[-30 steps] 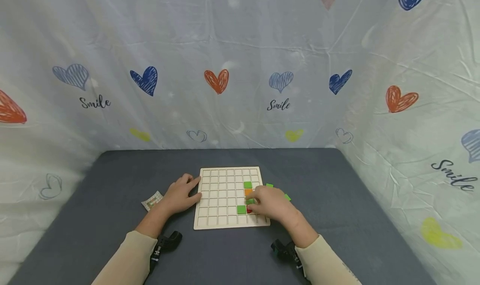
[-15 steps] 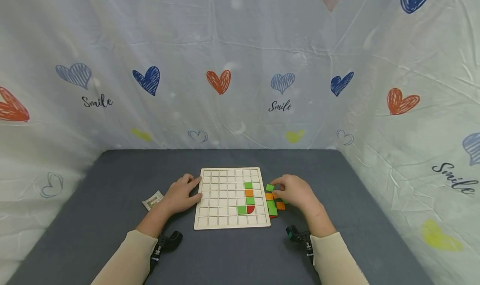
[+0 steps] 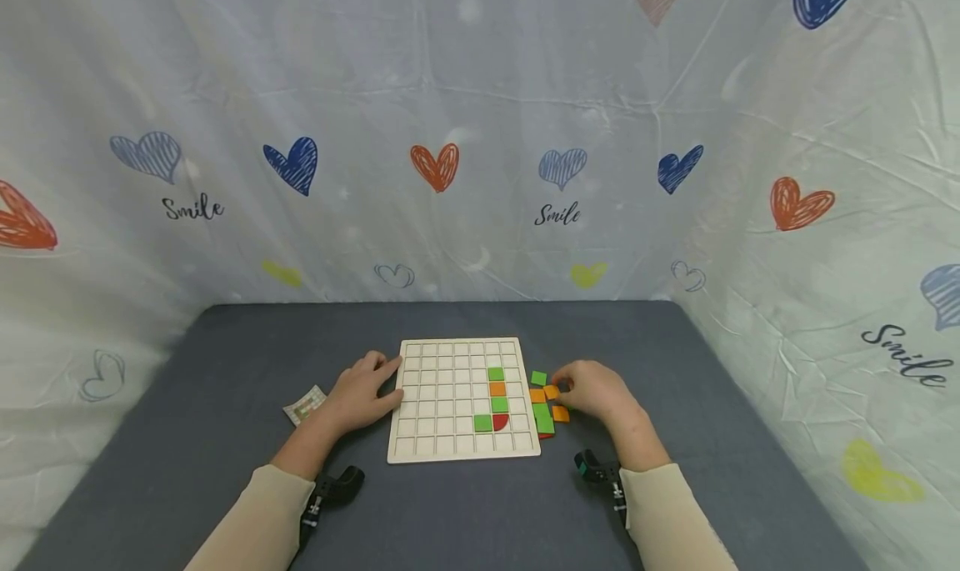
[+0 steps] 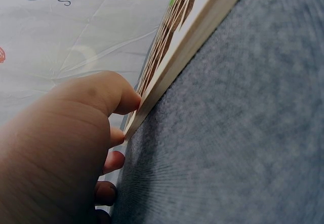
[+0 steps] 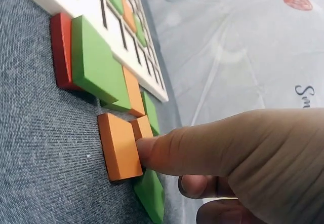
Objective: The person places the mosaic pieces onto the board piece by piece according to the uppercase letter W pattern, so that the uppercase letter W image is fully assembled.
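A pale wooden grid board (image 3: 438,400) lies on the table, with green, orange and red blocks set in cells on its right side. My left hand (image 3: 362,396) rests against the board's left edge, thumb and fingertips touching the rim. Beside the right edge is a small pile of loose blocks. My right hand (image 3: 596,389) is at this pile, thumb and index finger pinching an orange block (image 3: 551,392); the index fingertip is hidden in the right wrist view. Another orange block (image 5: 121,147) stands in front of the thumb there. A green block (image 5: 93,57) leans over a red block (image 5: 62,49).
A small patterned card (image 3: 306,404) lies left of the board, partly behind the left hand. The dark grey table (image 3: 450,513) ends at a curtain (image 3: 487,121) printed with hearts. Another green block (image 5: 151,196) lies beneath the right fingers.
My right hand has left the red quarter-round block on the board and moved right to the loose blocks, then slightly lower, onto an orange one. The left hand stays at the board's edge.
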A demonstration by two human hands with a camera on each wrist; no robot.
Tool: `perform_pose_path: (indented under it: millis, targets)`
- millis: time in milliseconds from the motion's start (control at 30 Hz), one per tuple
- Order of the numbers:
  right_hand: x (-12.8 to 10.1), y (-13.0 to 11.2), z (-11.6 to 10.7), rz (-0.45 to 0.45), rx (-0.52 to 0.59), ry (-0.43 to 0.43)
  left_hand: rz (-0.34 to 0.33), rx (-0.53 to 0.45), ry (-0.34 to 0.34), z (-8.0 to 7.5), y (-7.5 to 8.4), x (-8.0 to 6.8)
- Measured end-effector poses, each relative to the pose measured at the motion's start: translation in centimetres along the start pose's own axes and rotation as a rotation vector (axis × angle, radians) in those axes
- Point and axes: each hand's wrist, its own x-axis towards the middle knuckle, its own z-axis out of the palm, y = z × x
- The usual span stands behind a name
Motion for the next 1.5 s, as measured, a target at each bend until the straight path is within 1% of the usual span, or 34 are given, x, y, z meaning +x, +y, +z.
perform_pose_path:
  millis: [167, 367, 500, 667, 833, 1067, 1300, 1433, 1500]
  targets:
    - [0.1, 0.2, 0.3, 0.009, 0.007, 0.005, 0.001, -0.001, 0.003, 0.0, 0.1, 0.1]
    - [0.2, 0.4, 0.3, -0.011, 0.018, 0.018, -0.002, 0.002, 0.005, 0.0, 0.0, 0.0]
    - [0.2, 0.5, 0.1, -0.026, 0.014, 0.044, -0.001, -0.002, 0.001, 0.0, 0.0, 0.0]
    - [-0.1, 0.1, -0.6, -0.018, 0.035, 0.088, -0.001, -0.005, 0.000, 0.1, 0.0, -0.1]
    - [-0.7, -0.8, -1.7, -0.025, 0.053, 0.128, -0.004, -0.002, 0.001, 0.1, 0.0, 0.0]
    - [-1.5, -2.6, -2.8, -0.061, 0.082, 0.147, -0.004, 0.003, 0.004, 0.0, 0.1, 0.0]
    - [-2.4, -4.9, -3.1, -0.144, 0.111, 0.159, -0.009, 0.001, 0.004, 0.0, 0.1, 0.0]
    - [-2.7, -6.1, -2.9, -0.192, 0.090, 0.183, -0.010, 0.001, 0.005, 0.0, 0.2, 0.0]
    - [-2.8, -6.6, -2.7, -0.231, 0.084, 0.199, -0.011, -0.002, 0.006, 0.0, 0.2, 0.0]
